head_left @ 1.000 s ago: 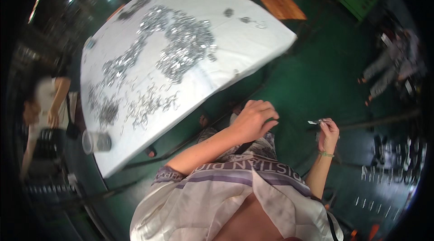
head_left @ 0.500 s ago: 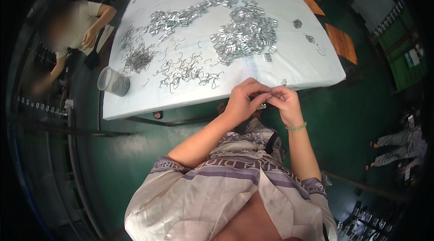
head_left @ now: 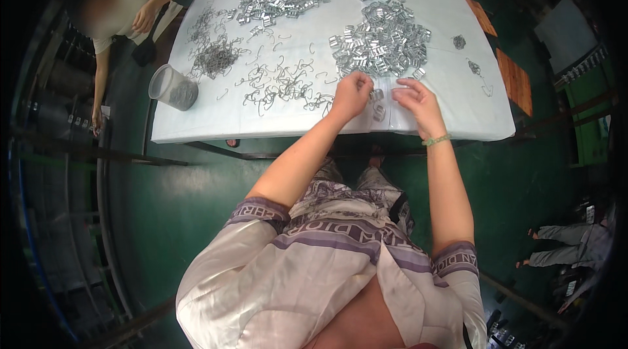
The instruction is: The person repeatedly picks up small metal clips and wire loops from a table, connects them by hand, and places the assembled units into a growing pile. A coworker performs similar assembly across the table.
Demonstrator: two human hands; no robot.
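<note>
In the head view, the hands, which were joined at the near table edge half a second ago, are now separated and positioned over the white-covered table (head_left: 451, 107). The left hand (head_left: 353, 95) is narrowed, its fingers drawn together in a pinch; the right hand (head_left: 422, 105) is partly spread, its fingers curved toward the left one. A few small metal clips (head_left: 378, 113) are located between the hands, just beside the left fingers, so the work is judged to be no longer shared at a single joined grip. The main clip pile (head_left: 379, 41) is situated just beyond the hands; loose wire hooks (head_left: 281, 87) are scattered to the left, near a clear tub (head_left: 162, 82). Whether anything is pinched by the left fingertips cannot be told, nor whether the few clips are held or resting on the cover. The left palm is hidden, and the tub's contents are hard to make out.
</note>
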